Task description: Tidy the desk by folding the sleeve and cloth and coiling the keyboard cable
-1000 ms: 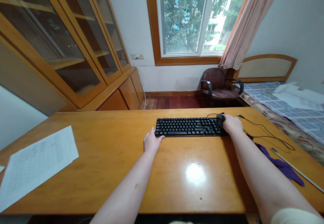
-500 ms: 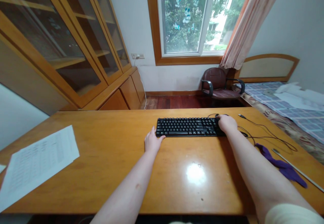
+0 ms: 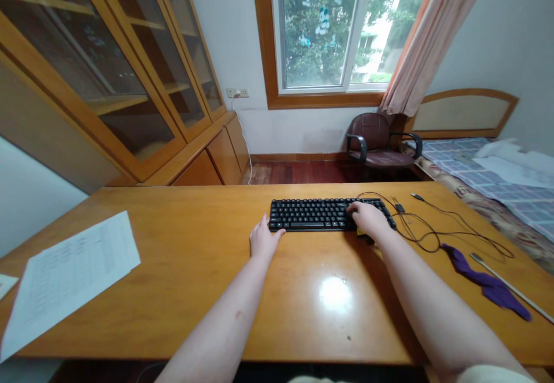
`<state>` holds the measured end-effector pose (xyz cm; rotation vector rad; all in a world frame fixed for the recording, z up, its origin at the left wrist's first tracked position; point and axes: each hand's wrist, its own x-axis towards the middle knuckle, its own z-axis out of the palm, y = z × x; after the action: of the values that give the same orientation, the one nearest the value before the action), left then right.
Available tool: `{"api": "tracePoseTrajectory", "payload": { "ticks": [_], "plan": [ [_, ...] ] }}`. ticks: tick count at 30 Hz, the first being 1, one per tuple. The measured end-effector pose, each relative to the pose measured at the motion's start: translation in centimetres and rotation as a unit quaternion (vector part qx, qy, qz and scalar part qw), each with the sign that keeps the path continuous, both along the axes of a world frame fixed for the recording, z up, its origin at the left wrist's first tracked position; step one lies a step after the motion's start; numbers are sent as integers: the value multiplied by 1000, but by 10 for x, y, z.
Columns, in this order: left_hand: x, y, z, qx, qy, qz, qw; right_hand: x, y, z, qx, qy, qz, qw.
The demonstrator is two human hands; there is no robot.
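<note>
A black keyboard (image 3: 311,214) lies flat on the wooden desk, its long side along the far edge. My left hand (image 3: 263,239) holds its near left corner, thumb at the front edge and fingers against the left end. Over the right part of the keys is my right hand (image 3: 367,218), fingers curled and pointing left. Something dark with a bit of yellow (image 3: 364,236) shows under that palm; most of it is hidden, so I cannot make out what it is.
Right of the keyboard lie looped black cables (image 3: 426,239), a USB plug (image 3: 416,196), a small dark piece (image 3: 400,207), a purple cloth (image 3: 485,279) and a pale thin rod (image 3: 511,288). Printed sheets (image 3: 78,273) rest at the left. Beyond the desk stands a chair (image 3: 374,138).
My right hand has moved left from the keyboard's right end onto the keys, uncovering that end and a small dark piece by the cables. My left hand stays at the left corner.
</note>
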<state>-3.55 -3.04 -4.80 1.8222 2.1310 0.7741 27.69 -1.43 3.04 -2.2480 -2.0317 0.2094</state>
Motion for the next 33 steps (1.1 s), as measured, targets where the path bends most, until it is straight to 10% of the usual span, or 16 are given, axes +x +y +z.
{"api": "tracePoseTrajectory", "payload": {
  "ticks": [6, 24, 33],
  "plan": [
    [0, 0, 1, -3, -7, -1, 1000, 11, 30, 22, 8, -77, -16, 997],
    [1, -3, 5, -15, -13, -6, 1000, -180, 52, 6, -6, -88, 184, 979],
    [1, -2, 4, -26, -10, 3, 1000, -217, 41, -2, 31, -42, 272, 961]
  ]
}}
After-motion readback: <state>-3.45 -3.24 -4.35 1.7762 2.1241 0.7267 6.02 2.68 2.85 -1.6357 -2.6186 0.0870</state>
